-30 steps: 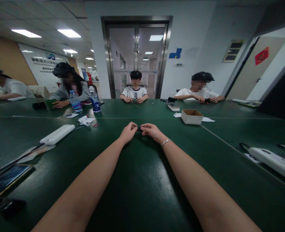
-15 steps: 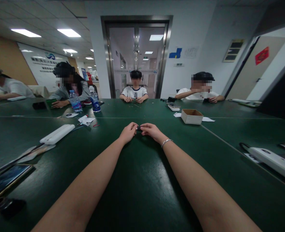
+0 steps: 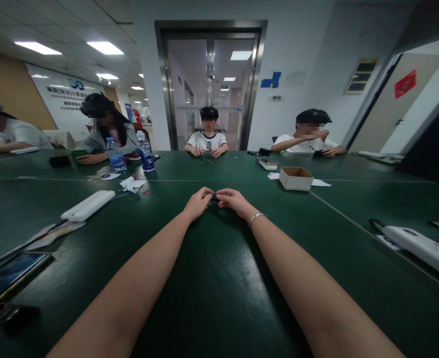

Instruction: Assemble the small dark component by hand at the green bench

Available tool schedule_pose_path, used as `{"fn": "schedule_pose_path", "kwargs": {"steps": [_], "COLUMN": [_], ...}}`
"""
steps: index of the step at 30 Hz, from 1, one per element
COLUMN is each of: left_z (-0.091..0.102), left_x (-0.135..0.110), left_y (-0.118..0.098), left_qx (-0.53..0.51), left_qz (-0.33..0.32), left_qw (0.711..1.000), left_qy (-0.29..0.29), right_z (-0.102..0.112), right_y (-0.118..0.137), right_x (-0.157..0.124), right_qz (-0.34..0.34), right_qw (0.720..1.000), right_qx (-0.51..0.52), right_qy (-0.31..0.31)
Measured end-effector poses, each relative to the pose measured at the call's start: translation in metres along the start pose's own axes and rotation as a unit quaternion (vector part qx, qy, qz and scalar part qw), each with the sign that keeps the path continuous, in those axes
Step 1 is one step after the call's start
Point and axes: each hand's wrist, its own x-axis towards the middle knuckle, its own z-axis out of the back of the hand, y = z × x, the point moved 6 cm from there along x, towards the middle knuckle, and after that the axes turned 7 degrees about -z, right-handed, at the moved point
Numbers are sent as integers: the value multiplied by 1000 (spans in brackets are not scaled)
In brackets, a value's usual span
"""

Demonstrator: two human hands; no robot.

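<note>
Both my arms reach forward over the dark green table (image 3: 204, 278). A small black object (image 3: 214, 197) sits between my fingertips, too small and partly hidden for me to tell its kind. My left hand (image 3: 199, 204) pinches it from the left, fingers closed. From the right, my right hand (image 3: 234, 203) grips it with thumb and fingers; a silver bracelet (image 3: 257, 219) circles that wrist. The two hands nearly meet, just above or on the tabletop.
White power strips lie at left (image 3: 88, 205) and right (image 3: 420, 248). A phone (image 3: 14, 276) and a black item (image 3: 14, 318) are at near left. Beyond are two bottles (image 3: 115, 155), paper scraps (image 3: 132, 184) and an open box (image 3: 296, 180). Several people sit around the table.
My hands stay in nearly the same place, still on the small black object. The view has tilted very slightly. The person at right has shifted a raised hand a little.
</note>
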Motion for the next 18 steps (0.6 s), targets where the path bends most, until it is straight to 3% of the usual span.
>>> {"fn": "schedule_pose_path", "kwargs": {"steps": [18], "left_z": [3], "left_x": [0], "left_y": [1], "left_qx": [15], "left_qz": [10], "left_qw": [1000], "left_qy": [-21], "right_z": [1], "right_y": [-1], "right_x": [1], "right_qz": [-4], "right_qw": [1000], "right_qx": [-2], "right_qy": [-1]}}
